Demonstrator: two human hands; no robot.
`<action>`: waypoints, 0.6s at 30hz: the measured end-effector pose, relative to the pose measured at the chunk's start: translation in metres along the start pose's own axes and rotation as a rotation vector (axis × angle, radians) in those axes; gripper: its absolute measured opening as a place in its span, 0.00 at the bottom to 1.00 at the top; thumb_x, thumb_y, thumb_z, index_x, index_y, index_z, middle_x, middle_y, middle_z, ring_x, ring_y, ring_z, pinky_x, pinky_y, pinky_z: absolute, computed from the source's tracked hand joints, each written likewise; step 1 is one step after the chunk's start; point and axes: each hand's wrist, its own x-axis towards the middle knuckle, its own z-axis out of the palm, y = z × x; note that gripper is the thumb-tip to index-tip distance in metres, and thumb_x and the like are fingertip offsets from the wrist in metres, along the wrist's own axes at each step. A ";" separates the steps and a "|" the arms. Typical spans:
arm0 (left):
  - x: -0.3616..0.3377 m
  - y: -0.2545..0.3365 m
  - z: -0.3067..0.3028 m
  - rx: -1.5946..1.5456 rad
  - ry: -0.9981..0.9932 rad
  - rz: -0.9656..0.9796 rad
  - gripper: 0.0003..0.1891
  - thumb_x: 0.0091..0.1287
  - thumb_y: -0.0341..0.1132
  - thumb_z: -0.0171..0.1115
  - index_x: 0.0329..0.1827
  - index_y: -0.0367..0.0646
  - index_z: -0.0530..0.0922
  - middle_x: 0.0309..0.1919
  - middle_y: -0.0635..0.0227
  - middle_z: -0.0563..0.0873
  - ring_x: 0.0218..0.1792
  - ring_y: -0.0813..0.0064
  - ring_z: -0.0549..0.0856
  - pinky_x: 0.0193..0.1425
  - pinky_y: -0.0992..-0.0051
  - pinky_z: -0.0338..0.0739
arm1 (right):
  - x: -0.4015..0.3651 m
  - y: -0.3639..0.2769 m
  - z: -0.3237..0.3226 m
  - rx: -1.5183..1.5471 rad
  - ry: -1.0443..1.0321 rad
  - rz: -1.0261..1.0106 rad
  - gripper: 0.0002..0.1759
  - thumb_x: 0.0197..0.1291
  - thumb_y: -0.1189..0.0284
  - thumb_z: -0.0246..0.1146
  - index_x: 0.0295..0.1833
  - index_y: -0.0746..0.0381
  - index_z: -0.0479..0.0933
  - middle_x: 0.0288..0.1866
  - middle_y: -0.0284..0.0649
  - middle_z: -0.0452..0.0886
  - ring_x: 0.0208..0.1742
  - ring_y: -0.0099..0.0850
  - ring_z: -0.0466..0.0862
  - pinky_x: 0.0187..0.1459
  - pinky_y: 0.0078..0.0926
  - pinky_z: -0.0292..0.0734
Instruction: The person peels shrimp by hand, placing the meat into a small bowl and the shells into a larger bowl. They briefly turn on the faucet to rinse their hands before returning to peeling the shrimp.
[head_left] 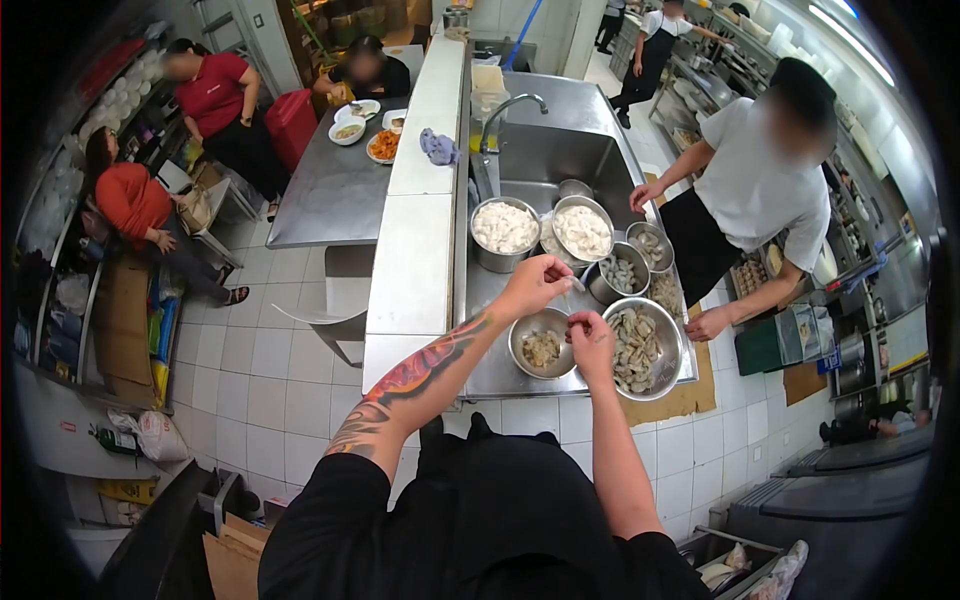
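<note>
My left hand (541,284) is closed in a pinch above the sink counter, with a small grey shrimp (574,285) at its fingertips. Lower and to the right, my right hand (592,338) has its fingers pressed together; whatever they hold is hidden. It hovers between a metal bowl (517,362) with a small heap of brownish shells and bits, and a larger steel bowl (675,368) full of unpeeled shrimp (634,340). Just beyond my hands, a small pot (601,292) contains greyish shrimp.
Two pots (490,258) of pale food stand near the sink (560,150). A tap (515,105) rises behind them. A co-worker in a white shirt (755,160) stands at the right. A tiled ledge (412,250) runs along the left, with a crumpled blue cloth (438,147) on it.
</note>
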 end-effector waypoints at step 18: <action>0.004 -0.003 -0.002 0.051 -0.022 -0.009 0.11 0.67 0.32 0.69 0.49 0.38 0.83 0.37 0.68 0.89 0.37 0.81 0.88 0.41 0.77 0.83 | 0.002 0.036 0.004 0.009 -0.188 0.175 0.16 0.74 0.65 0.60 0.50 0.69 0.82 0.41 0.45 0.89 0.38 0.34 0.89 0.42 0.32 0.84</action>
